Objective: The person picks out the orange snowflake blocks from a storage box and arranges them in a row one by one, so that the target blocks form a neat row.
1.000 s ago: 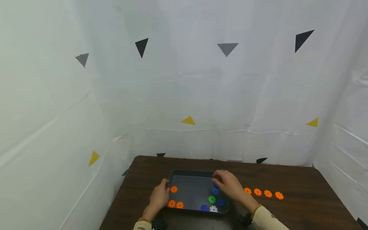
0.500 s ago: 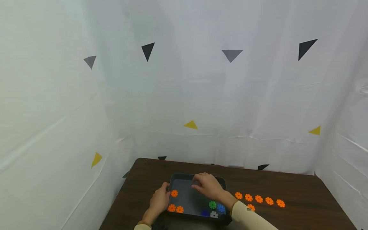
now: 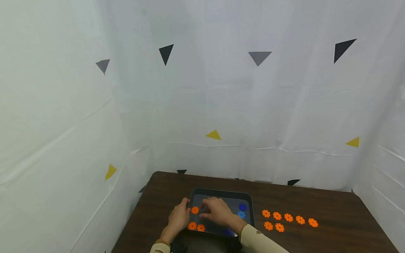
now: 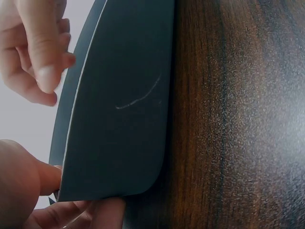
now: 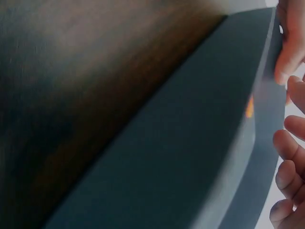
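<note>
A dark grey rectangular tray [image 3: 221,192] lies on the table. At its left side my left hand [image 3: 179,216] grips the wall, with thumb and fingers on either side of it in the left wrist view. My right hand [image 3: 218,212] hovers over the left-middle of the tray, fingers loosely bent and holding nothing in the right wrist view [image 5: 290,157]. Just left of its fingertips is an orange flower-shaped disc [image 3: 194,210]; two more orange discs [image 3: 200,227] lie in the near left corner. Blue discs [image 3: 241,214] sit along the tray's right side. My right forearm hides the near right part.
Several orange flower-shaped discs [image 3: 288,217] lie in two rows on the brown wooden table [image 3: 335,211], right of the tray. White sheeting [image 3: 246,105] with coloured triangles surrounds the table at the back and sides.
My right hand has moved left across the tray from its right side, uncovering blue discs and more orange discs on the table. My left hand keeps its grip on the tray.
</note>
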Demonstrator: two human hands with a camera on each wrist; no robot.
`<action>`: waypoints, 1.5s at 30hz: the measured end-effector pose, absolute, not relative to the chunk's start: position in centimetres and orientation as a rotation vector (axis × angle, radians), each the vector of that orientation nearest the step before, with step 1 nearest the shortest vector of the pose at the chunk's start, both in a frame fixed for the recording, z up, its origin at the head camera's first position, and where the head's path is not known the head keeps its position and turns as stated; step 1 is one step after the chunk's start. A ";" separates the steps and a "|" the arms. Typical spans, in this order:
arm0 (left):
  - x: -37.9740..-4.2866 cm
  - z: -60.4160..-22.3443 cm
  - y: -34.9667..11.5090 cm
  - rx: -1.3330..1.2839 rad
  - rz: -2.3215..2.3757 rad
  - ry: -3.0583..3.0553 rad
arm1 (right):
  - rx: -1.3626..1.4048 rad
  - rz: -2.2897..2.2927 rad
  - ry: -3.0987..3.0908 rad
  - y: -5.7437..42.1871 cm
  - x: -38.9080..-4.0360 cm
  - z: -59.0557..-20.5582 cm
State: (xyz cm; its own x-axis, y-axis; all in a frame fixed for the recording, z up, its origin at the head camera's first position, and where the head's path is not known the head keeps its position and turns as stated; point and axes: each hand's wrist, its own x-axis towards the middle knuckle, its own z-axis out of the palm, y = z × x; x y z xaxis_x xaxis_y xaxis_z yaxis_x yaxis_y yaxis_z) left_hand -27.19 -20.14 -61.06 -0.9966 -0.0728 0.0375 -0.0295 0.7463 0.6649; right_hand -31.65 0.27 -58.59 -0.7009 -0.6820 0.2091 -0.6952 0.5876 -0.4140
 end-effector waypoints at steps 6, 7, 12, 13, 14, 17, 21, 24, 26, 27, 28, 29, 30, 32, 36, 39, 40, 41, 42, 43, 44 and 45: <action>-27.2 -61.3 -20.1 0.092 -1.098 -2.881 | 1.269 0.656 -2.848 -0.6 -31.3 -59.5; -27.2 -61.3 -20.1 0.090 -1.100 -2.879 | 1.273 0.634 -2.866 -0.7 -31.2 -59.7; -27.3 -61.2 -19.8 0.082 -1.097 -2.886 | 1.287 0.531 -2.937 -1.0 -30.7 -60.3; -27.3 -61.2 -19.8 0.078 -1.088 -2.889 | 1.289 0.520 -2.943 -1.0 -30.6 -60.3; -27.2 -61.2 -19.8 0.074 -1.081 -2.891 | 1.291 0.513 -2.942 -0.9 -30.5 -60.3; -27.3 -60.9 -19.7 0.065 -1.068 -2.882 | 1.286 0.532 -2.927 -0.7 -30.2 -60.0; -27.3 -60.5 -19.6 0.075 -1.062 -2.866 | 1.271 0.541 -2.923 -0.5 -30.1 -59.8; -27.3 -60.3 -19.4 0.087 -1.045 -2.867 | 1.259 0.517 -2.938 -0.6 -30.2 -59.9; -27.3 -60.2 -19.4 0.091 -1.036 -2.861 | 1.249 0.499 -2.949 -0.6 -30.3 -60.0; -27.3 -60.3 -19.4 0.095 -1.038 -2.864 | 1.246 0.495 -2.953 -0.7 -30.3 -60.2; -27.2 -60.4 -19.4 0.096 -1.041 -2.865 | 1.241 0.491 -2.960 -0.7 -30.3 -60.2; -27.2 -60.5 -19.4 0.096 -1.046 -2.865 | 1.238 0.490 -2.968 -0.8 -30.2 -60.3; -27.1 -60.7 -19.5 0.095 -1.050 -2.867 | 1.236 0.501 -2.977 -0.8 -30.1 -60.3; -27.0 -61.0 -19.6 0.094 -1.058 -2.873 | 1.236 0.526 -2.989 -0.8 -30.0 -60.5; -26.8 -61.5 -19.7 0.100 -1.067 -2.883 | 1.263 0.593 -2.986 -0.8 -29.7 -60.8; -26.8 -61.5 -19.9 0.091 -1.082 -2.886 | 1.328 0.639 -2.934 -0.7 -29.9 -61.3; -26.8 -61.5 -19.9 0.090 -1.084 -2.890 | 1.353 0.659 -2.906 -0.6 -30.1 -61.4; -26.9 -61.5 -20.0 0.087 -1.082 -2.892 | 1.391 0.677 -2.858 -0.6 -30.4 -62.0; -26.9 -61.4 -20.0 0.082 -1.081 -2.891 | 1.412 0.688 -2.834 -0.6 -30.6 -62.2; -27.0 -61.3 -20.0 0.081 -1.081 -2.891 | 1.439 0.711 -2.792 -0.6 -31.1 -62.9; -27.0 -61.3 -20.0 0.086 -1.079 -2.889 | 1.446 0.719 -2.781 -0.7 -31.1 -62.8; -27.1 -61.3 -20.1 0.091 -1.075 -2.890 | 1.444 0.730 -2.775 -0.7 -31.1 -62.6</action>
State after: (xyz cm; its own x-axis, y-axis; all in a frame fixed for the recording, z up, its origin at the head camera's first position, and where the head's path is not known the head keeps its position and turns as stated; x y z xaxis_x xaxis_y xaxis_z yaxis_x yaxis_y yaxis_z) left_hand -27.11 -20.07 -61.26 -0.9966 -0.0752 0.0330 -0.0354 0.7557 0.6539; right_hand -31.06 -0.68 -62.57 -0.5937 -0.7918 0.1431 -0.7597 0.4931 -0.4239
